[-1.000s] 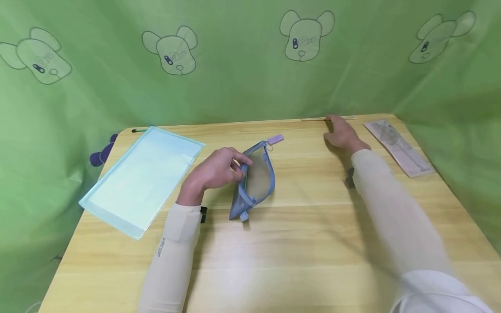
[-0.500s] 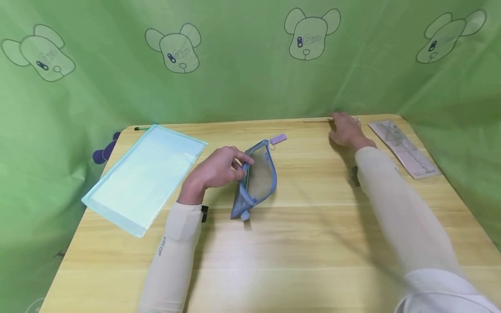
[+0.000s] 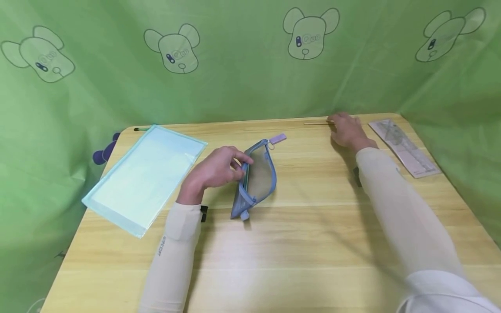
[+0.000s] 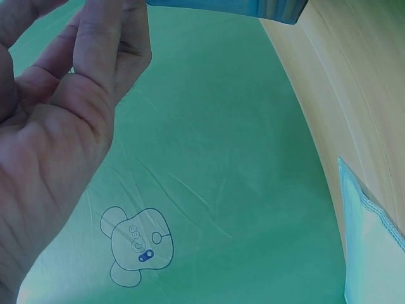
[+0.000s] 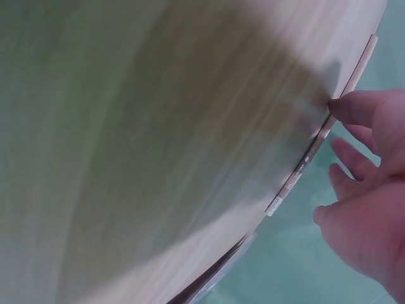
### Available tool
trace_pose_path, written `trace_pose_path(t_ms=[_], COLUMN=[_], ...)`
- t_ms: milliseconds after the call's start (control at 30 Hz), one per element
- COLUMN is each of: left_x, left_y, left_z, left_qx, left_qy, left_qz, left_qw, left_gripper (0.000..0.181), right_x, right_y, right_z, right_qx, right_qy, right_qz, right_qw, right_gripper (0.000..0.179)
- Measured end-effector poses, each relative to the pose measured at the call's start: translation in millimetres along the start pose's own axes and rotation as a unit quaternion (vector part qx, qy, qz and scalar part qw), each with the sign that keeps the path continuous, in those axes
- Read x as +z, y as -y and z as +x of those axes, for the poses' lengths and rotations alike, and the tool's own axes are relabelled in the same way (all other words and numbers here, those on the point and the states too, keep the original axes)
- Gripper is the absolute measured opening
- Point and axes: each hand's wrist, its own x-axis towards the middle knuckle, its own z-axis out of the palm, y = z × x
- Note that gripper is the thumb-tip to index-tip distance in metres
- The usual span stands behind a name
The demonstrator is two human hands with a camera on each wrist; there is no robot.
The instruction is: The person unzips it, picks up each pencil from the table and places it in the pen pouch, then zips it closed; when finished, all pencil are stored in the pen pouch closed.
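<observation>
In the head view my left hand (image 3: 223, 167) pinches the near-left rim of an unzipped blue mesh pencil pouch (image 3: 264, 174), which gapes toward the right. A lilac tag (image 3: 278, 138) hangs from its far end. My right hand (image 3: 349, 129) reaches to the table's back edge, where a thin wooden pencil (image 3: 316, 123) lies lengthwise. In the right wrist view one fingertip touches the pencil (image 5: 294, 174), which has small print toward one end, while the other digits stay apart from it. The left wrist view catches only a blue strip of the pouch (image 4: 221, 5).
A pale blue zip folder (image 3: 145, 178) lies at the left, with a dark-tipped green stick (image 3: 141, 129) partly under it. On the right rests a packaged ruler set (image 3: 405, 148). Green curtain (image 3: 242, 78) hangs close behind the table (image 3: 297, 261).
The pencil has come slightly toward me from the back edge, with my right fingers on it. My left hand and the pouch stay in place; the head view shifted a little.
</observation>
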Motion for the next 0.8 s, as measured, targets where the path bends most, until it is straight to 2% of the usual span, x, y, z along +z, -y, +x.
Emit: trace_pose_path(t_ms=[233,367,467,600,800], left_x=[-0.3,-1.2,-1.4,-1.0,-0.7], left_y=[-1.4,-2.0,-2.2,-1.9,-1.3], left_z=[-0.5,-0.1,-0.3,-1.2,-1.7], left_qx=[0.0,-0.004,-0.006,-0.008,-0.009], left_qy=[-0.001,0.0,0.003,0.008,0.008], left_qz=[0.001,-0.004,-0.005,-0.006,-0.01], left_qw=[1.0,1.0,1.0,0.9999,0.9999], left_gripper=[0.05,0.048,0.047,0.047,0.047], right_x=[-4,-2,1,1,-7], right_y=[4,10,16,27,42], right_z=[-7.0,-12.6,-18.5,-28.2,-41.5], right_qx=[0.001,0.001,0.015,0.055,0.089], right_qy=[0.007,0.016,0.026,0.042,0.084], right_qz=[0.0,0.04,0.088,0.148,0.154], right_qw=[1.0,0.9991,0.9957,0.9865,0.9805], right_gripper=[0.047,0.043,0.039,0.037,0.042])
